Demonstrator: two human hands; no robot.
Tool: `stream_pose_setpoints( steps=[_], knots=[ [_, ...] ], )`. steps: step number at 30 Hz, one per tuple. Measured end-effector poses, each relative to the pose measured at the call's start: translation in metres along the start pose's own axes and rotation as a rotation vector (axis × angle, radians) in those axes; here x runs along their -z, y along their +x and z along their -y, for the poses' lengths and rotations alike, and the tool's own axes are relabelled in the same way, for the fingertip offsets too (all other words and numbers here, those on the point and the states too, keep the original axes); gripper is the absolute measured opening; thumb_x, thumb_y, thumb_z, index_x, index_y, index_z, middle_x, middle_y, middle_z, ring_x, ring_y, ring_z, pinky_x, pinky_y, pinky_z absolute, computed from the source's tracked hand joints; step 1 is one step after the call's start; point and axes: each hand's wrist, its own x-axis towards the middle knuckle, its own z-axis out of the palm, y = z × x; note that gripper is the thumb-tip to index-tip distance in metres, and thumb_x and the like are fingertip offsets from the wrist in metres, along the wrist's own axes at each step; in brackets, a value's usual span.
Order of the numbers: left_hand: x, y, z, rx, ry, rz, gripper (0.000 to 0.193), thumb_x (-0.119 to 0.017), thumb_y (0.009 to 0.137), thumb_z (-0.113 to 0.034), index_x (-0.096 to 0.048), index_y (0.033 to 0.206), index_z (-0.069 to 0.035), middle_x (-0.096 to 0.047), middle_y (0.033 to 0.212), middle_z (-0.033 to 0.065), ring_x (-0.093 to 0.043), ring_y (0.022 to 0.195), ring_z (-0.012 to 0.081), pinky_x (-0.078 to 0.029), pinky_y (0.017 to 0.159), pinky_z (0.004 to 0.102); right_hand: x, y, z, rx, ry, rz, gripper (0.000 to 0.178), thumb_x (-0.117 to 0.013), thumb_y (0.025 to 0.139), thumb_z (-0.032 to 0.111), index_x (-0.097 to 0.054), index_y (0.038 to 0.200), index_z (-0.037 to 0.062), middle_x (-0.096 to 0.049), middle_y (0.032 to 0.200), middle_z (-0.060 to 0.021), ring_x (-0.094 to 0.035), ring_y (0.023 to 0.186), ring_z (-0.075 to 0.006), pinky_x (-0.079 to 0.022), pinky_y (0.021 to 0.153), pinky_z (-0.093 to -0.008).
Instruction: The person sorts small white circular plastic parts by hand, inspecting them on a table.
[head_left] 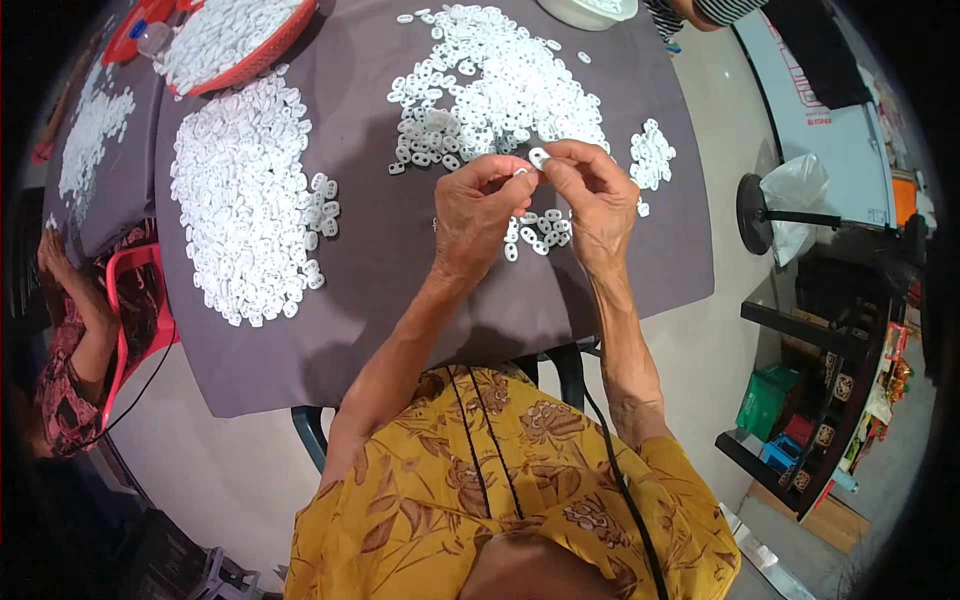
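Piece (538,158) — one, in right hand (602,208).

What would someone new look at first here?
Probably the big heap of white pieces on the far side of the grey table. Next, the right hand, pinching one white piece in front of that heap. Then the red basket full of white pieces, top left.

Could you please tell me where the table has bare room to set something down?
Bare grey cloth shows between the large left white pile and the left hand; more lies right of the right hand, nearer than the small right pile. Crowded: beyond both hands, where the middle pile spreads.
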Motion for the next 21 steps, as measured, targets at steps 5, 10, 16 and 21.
stream_pose_setpoints(
  steps=[5,10,16,21],
  knots=[
    [0.0000,-0.0009,-0.0039,0.011,0.003,0.030,0.009,-0.061,0.076,-0.008,-0.063,0.077,0.001,-0.055,0.062,-0.0011,-0.048,0.056,0.0033,-0.040,0.051,0.0169,0.0020,0.0040,-0.0052,-0.079,0.210,-0.031,0.015,-0.060,0.076,-0.001,-0.062,0.091,-0.0026,-0.060,0.080,-0.0056,-0.057,0.071,-0.0121,-0.046,0.068,-0.0237],
    [0.0008,-0.0011,-0.0012,0.013,-0.034,0.023,0.010,-0.061,0.076,-0.009,-0.063,0.078,0.001,-0.056,0.064,-0.0007,-0.048,0.056,0.0037,-0.040,0.052,0.0170,-0.0012,0.0012,-0.0034,-0.041,0.122,-0.028,0.014,-0.060,0.076,0.000,-0.062,0.090,-0.0027,-0.060,0.081,-0.0057,-0.057,0.071,-0.0131,-0.046,0.069,-0.0252],
    [0.0016,-0.0002,0.0010,0.004,-0.052,0.013,0.011,-0.061,0.077,-0.008,-0.063,0.080,0.001,-0.057,0.066,0.0002,-0.049,0.057,0.0040,-0.041,0.052,0.0174,-0.0026,-0.0003,0.0001,-0.040,0.102,-0.029,0.014,-0.061,0.076,0.001,-0.062,0.090,-0.0019,-0.060,0.082,-0.0058,-0.057,0.073,-0.0128,-0.046,0.069,-0.0249],
    [0.0036,-0.0002,0.0013,-0.003,-0.047,0.025,0.010,-0.060,0.077,-0.008,-0.063,0.080,0.002,-0.057,0.067,0.0004,-0.049,0.058,0.0043,-0.042,0.052,0.0176,-0.0026,-0.0004,-0.0025,-0.020,0.119,-0.018,0.014,-0.061,0.076,0.001,-0.062,0.091,-0.0022,-0.060,0.083,-0.0063,-0.057,0.073,-0.0126,-0.046,0.070,-0.0251]
  ],
)
